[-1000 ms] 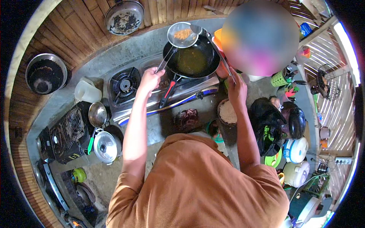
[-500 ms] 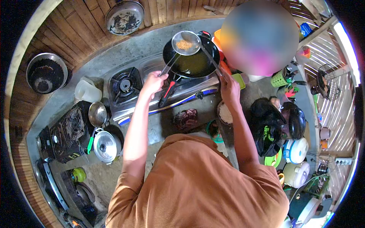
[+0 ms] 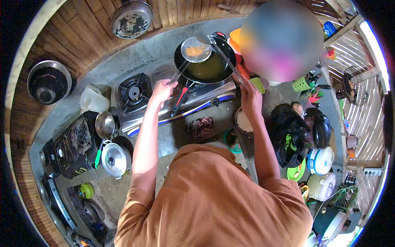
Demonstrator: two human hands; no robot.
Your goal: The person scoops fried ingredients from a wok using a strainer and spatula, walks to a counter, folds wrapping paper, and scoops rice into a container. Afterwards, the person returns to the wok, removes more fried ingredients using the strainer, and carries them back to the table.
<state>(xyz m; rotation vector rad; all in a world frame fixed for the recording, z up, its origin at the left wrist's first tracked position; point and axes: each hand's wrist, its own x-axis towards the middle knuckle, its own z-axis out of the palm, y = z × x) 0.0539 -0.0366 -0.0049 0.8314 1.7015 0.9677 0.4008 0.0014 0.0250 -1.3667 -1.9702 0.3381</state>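
Gripping a strainer [image 3: 197, 44] by its handle in the head view, the left hand [image 3: 164, 90] was clamped above the stove [image 3: 161, 70], near the middle of its front edge. Orange-brown bits [image 3: 194, 51] lay in the strainer's mesh, over the far-left rim of a black pan [image 3: 222, 68] at the stove's right end. The right hand [image 3: 251, 99], beyond the stove's right edge, was closed around a ladle [image 3: 224, 57]; whether ladle and strainer touched could not be told.

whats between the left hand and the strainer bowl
In the head view, the strainer's thin metal handle spans the stretch from the left hand to the strainer bowl, with the black pan's edge showing behind it.
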